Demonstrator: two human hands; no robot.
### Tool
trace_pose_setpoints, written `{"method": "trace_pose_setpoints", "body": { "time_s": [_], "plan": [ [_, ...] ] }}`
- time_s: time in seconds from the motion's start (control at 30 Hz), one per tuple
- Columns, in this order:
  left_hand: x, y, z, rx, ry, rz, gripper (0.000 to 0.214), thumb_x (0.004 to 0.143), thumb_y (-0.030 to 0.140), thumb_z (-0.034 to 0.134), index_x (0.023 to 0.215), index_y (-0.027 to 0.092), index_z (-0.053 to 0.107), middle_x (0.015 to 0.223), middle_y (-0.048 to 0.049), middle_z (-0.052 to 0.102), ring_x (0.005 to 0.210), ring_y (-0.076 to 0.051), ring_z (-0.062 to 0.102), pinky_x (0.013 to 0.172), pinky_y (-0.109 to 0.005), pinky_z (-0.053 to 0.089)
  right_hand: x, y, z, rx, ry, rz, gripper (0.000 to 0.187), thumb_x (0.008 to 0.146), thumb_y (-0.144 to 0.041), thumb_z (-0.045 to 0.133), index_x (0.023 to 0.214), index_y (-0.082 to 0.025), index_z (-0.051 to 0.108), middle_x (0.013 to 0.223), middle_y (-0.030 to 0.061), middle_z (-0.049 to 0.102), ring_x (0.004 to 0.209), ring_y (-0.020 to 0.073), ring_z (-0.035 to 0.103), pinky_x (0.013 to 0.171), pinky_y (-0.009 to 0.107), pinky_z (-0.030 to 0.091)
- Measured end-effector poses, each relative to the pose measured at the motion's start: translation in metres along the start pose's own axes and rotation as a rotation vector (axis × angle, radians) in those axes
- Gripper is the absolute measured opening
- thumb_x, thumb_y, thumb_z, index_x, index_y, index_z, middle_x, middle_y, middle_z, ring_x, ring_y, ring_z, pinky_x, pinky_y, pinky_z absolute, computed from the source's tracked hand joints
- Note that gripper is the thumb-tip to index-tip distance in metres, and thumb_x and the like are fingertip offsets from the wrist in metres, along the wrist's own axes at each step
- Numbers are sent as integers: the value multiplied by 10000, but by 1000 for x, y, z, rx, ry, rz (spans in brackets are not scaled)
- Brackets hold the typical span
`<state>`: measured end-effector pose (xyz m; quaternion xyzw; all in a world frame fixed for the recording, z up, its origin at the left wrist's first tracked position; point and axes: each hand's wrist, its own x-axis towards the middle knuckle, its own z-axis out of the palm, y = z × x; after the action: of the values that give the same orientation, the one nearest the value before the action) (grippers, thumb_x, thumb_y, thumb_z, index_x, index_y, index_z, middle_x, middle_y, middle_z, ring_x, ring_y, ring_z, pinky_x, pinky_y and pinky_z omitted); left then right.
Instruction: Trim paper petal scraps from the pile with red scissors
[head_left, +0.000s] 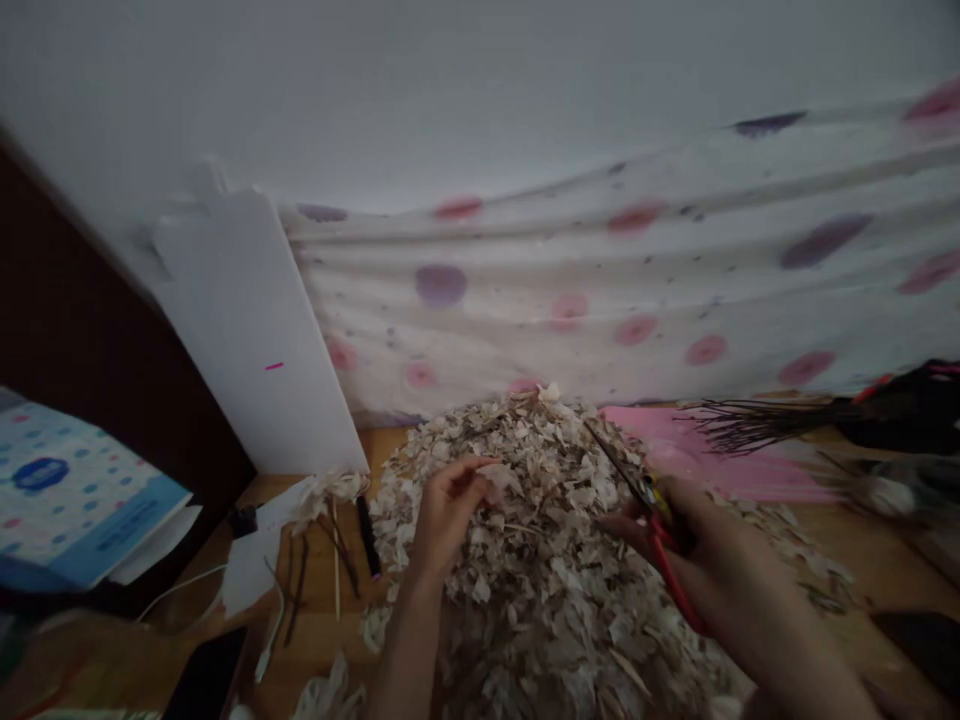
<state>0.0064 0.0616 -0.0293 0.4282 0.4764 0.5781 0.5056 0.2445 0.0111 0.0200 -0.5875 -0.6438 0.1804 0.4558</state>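
fingers of left hand (448,508) pinch a flake (495,482), right hand (709,555) grips red-handled tool (666,568); heap (555,590) large, bare twigs (757,428) at two o'clock, remainder unclear.

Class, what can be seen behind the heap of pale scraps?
A white cloth with pink and purple spots shows behind the heap; whatever lies directly behind the heap's bulk is hidden.

Dim, greyish light on a plain pale wall (450,90). Along the far edge of the wooden tabletop (862,540) hangs white cloth (510,260) with pink and purple spots; at the far left corner, a white board (255,300) stands beside a dark brown panel (82,320).
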Motion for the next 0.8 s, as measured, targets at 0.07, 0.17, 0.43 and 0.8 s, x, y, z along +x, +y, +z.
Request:
{"method": "trace_pose_setpoints", "body": {
  "time_s": [0.07, 0.17, 0.43, 0.8],
  "plan": [
    [-14, 7, 1, 10, -10, 3, 235, 641, 316, 808, 831, 181, 776, 717, -31, 719, 647, -169, 644, 596, -249, 519, 0, -11, 18, 137, -77, 17, 343, 741, -552, 734, 732, -221, 642, 602, 15, 649, 475, 160, 527, 430, 246, 411],
    [-29, 16, 3, -4, -33, -7, 257, 634, 397, 823, 775, 190, 764, 674, -32, 706, 595, -172, 622, 520, -244, 495, -3, -26, 43, 370, -172, 33, 431, 710, -532, 789, 956, -208, 647, 777, 39, 685, 625, 203, 630, 531, 284, 508],
    [-50, 18, 6, 60, -18, 86, 366, 818, 558, 652, 698, 213, 651, 602, 4, 595, 575, -145, 558, 529, -221, 434, -14, -47, 76, 475, -263, 89, 491, 664, -543, 848, 947, -218, 613, 952, 66, 709, 807, 248, 688, 672, 327, 575],
    [-54, 14, 10, -46, -123, -69, 477, 801, 680, 584, 754, 207, 625, 609, 1, 611, 496, -144, 576, 461, -229, 461, -19, -46, 87, 417, -83, 123, 298, 818, -448, 728, 827, -233, 521, 771, 16, 651, 623, 177, 598, 552, 266, 501]
  ]
}}
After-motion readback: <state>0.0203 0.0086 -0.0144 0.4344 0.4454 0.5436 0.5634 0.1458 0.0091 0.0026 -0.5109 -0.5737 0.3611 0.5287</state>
